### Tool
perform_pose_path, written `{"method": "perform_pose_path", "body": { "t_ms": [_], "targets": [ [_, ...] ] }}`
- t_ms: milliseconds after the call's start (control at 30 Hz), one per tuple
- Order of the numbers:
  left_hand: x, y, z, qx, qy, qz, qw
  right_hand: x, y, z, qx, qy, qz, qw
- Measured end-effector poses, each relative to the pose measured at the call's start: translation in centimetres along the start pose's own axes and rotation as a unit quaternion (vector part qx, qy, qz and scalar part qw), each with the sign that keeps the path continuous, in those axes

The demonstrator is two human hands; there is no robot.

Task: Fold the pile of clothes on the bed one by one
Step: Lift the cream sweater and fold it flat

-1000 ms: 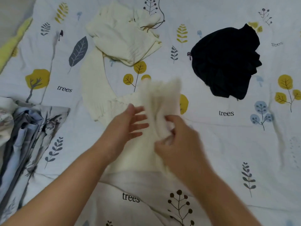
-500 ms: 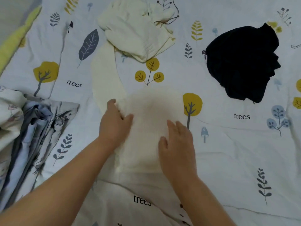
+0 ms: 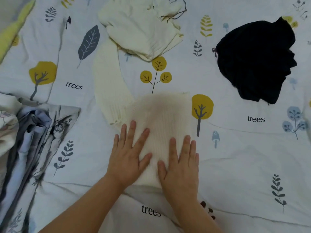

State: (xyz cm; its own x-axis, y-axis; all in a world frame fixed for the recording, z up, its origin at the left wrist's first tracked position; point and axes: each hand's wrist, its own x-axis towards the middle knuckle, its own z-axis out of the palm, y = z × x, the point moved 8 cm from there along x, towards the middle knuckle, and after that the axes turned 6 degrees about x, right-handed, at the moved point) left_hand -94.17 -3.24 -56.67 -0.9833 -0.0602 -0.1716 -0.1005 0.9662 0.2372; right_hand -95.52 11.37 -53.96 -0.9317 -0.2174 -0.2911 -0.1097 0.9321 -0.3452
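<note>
bare sheet point(image 3: 235, 165) right, bedding heap point(image 3: 25, 140) left

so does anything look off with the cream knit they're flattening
One thing: a sleeve of the cream knit trails out to the upper left of the folded part, not tucked in, while the left hand and right hand press flat on the fold. Nothing looks damaged.

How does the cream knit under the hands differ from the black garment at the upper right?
The cream knit is pale and lies flat in a folded panel; the black garment is dark and sits in a crumpled heap. Both hands, left and right, press flat on the cream knit; nothing touches the black garment. Both lie on the bedsheet.
</note>
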Motion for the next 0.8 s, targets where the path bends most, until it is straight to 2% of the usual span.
{"method": "perform_pose_path", "body": {
  "t_ms": [133, 200, 267, 333, 400, 533, 600, 667, 800],
  "targets": [
    [0.6, 0.4, -0.4, -0.016, -0.008, 0.004, 1.0, 1.0, -0.2, 0.2, 0.018, -0.029, 0.003, 0.999],
    [0.4, 0.7, -1.5, -0.029, 0.01, -0.002, 1.0, 1.0, 0.1, -1.0, 0.052, -0.016, -0.007, 0.998],
    [0.0, 0.6, -2.8, -0.073, 0.033, -0.056, 0.995, 1.4, 1.0, -2.9, 0.141, 0.003, 0.002, 0.99],
    [-0.5, -0.2, -3.7, -0.159, 0.04, -0.146, 0.976, 1.9, 2.6, -3.7, 0.257, -0.029, 0.062, 0.964],
    [-0.6, -0.6, -3.5, -0.244, -0.007, -0.19, 0.951, 2.5, 3.7, -4.3, 0.32, -0.047, 0.104, 0.94],
    [0.3, -0.9, -3.4, -0.285, -0.084, -0.203, 0.933, 3.0, 3.0, -3.6, 0.416, -0.121, 0.116, 0.894],
    [0.5, -0.9, -3.5, -0.32, -0.102, -0.203, 0.92, 3.0, 2.8, -3.3, 0.436, -0.127, 0.115, 0.883],
    [0.6, -0.9, -3.9, -0.355, -0.103, -0.197, 0.908, 2.8, 2.6, -3.4, 0.432, -0.108, 0.112, 0.888],
    [-0.2, -0.2, -5.9, -0.359, -0.122, -0.169, 0.91, 1.3, 1.6, -5.2, 0.422, -0.069, 0.101, 0.898]
  ]
}}
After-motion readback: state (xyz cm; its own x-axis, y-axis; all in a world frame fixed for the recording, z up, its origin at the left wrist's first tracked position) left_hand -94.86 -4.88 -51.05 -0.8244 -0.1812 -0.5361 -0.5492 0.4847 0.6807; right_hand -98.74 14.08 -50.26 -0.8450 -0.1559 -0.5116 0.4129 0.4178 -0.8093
